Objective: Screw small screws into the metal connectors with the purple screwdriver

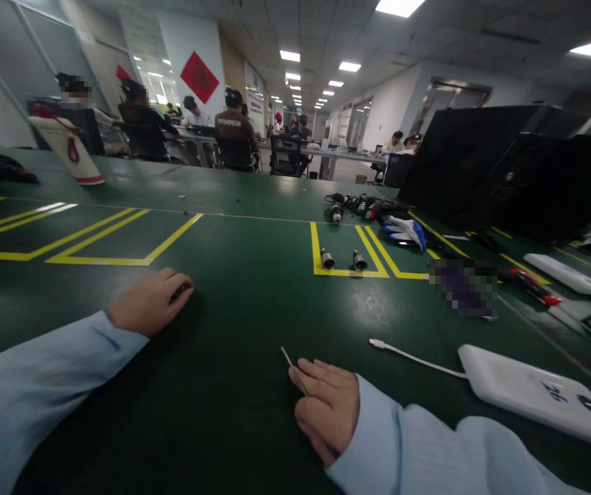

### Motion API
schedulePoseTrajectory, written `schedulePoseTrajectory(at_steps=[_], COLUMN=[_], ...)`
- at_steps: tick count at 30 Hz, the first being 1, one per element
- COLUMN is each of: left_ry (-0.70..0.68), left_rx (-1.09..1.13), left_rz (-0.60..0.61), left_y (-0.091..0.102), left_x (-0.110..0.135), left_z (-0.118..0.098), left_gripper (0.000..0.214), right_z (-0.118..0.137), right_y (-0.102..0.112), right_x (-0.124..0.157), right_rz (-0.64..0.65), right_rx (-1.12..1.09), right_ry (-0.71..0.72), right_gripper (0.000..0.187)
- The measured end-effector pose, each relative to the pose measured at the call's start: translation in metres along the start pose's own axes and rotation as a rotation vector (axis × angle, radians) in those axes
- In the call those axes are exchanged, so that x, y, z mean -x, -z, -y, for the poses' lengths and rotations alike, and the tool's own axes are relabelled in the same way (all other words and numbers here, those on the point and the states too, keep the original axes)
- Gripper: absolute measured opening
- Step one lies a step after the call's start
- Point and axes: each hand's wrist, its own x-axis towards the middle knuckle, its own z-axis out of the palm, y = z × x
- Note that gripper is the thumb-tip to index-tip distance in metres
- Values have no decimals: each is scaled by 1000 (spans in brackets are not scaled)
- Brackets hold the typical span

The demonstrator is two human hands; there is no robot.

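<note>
Green table (244,316): two metal fittings (360,261); right hand (326,405) pinching one rod (286,357); left hand (148,302) curled, grip unclear.

Place: open-plan office, part workshop
Ceiling (326,27): panel lights (350,67) in rows, top
Upper centre: people (236,127) on chairs (286,155) at desks (321,150)
Bench (233,199): green, with yellow tape (174,238), metal fittings (360,261)

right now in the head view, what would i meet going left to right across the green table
White-and-red cup, left hand, right hand with a thin rod, blue-and-white glove, large white device.
</note>
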Motion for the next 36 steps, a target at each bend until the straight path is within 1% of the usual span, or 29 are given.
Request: schedulePoseTrajectory(at_steps=[2, 5, 9, 11, 13, 16, 17, 18, 19, 20, 22, 23, 25, 26, 27, 29, 30, 32, 33, 34, 35, 36], left_ry=[10, 38, 18, -25, -61, -73, -74, -70, -67, -66, -74, -79, -71, -63, -54, -51, -51, -41, -35, -29, -26, -27], left_rx=[-1, 1, 0, 10, 32, 84, 102, 115, 125, 134, 153, 161, 164, 161, 157, 153, 152, 146, 145, 146, 150, 157], left_rz=[0, -26, 17, 28, 30, 42, 35, 11, -8, -13, 24, 55, 95, 99, 93, 86, 81, 68, 62, 56, 50, 49], left_y=[3, 6, 9, 10, 10, 8, 7, 6, 5, 4, 4, 4, 3, 2, 1, -1, -3, -5, -6, -6, -6, -6], left_x=[2, 5, 6, 6, 5, 3, 3, 3, 2, 1, -1, -2, -5, -5, -6, -6, -5, -4, -4, -4, -4, -4], left_z=[-3, -7, -7, -5, -2, 3, 5, 6, 7, 8, 11, 13, 16, 17, 19, 21, 22, 22, 22, 22, 22, 22], left_gripper=[39, 44, 40, 38, 39, 38, 38, 38, 37, 37, 35, 34, 33, 33, 34, 33, 33, 32, 31, 31, 31, 30], right_z=[0, -2, -5, -6, -5, -3, -2, -2, -3, -4, -8, -10, -13, -13, -12, -10, -9, -10, -12, -14, -18, -22], right_y=[10, 20, 24, 24, 21, 15, 13, 11, 10, 9, 7, 4, -3, -8, -14, -25, -30, -34, -34, -33, -30, -27], right_x=[-4, -7, -9, -9, -9, -8, -7, -6, -5, -4, -2, -2, -1, 0, 0, 1, 2, 3, 4, 5, 5, 6], right_rz=[33, 48, 94, 109, 92, 6, -43, -28, 31, 59, 100, 90, 28, -33, -93, -299, -361, -410, -407, -419, -315, -249], right_rx=[-28, -23, -12, 0, 13, 49, 61, 62, 59, 60, 66, 71, 59, 40, 4, -40, -65, -96, -101, -99, -93, -76], right_ry=[95, 142, 170, 178, 179, 152, 137, 112, 110, 106, 128, 141, 169, 158, 176, -92, -186, -231, -205, -145, 36, 112], right_gripper=[13, 10, 9, 9, 10, 14, 16, 16, 17, 18, 19, 20, 20, 19, 21, 30, 31, 31, 30, 29, 24, 18])
